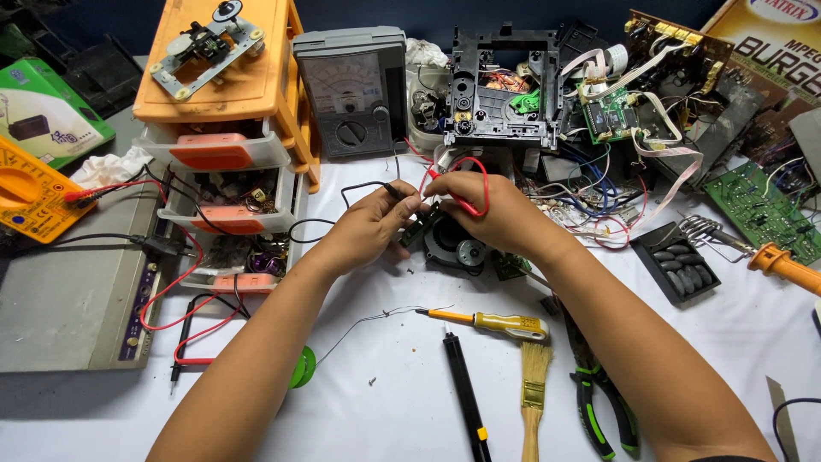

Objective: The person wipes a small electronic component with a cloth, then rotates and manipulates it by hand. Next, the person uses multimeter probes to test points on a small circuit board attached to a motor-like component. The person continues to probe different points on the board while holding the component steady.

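Looking down from my head, my left hand (368, 224) pinches the black test probe (392, 190) between thumb and fingers, its tip pointing toward the small black motor assembly (451, 244) that lies near the middle of the counter (385, 368). My right hand (496, 210) is closed around the red test lead (469, 184), whose wire loops over my knuckles; the fingertips press down at the same assembly, so both hands meet just above it. Behind my hands, toward the far edge of the counter, stands a grey analog meter (352, 90), and just beside it on the right an opened black disc-drive frame (505, 85). At the far left sits an orange drawer unit (227, 85) with a yellow multimeter (30, 198) well apart at the left edge. Nearer to me, toward the near edge, lie a yellow-handled screwdriver (496, 322), a black pen-like tool (464, 393), a small brush (534, 389) and green-handled pliers (599, 402), side by side but apart from each other.
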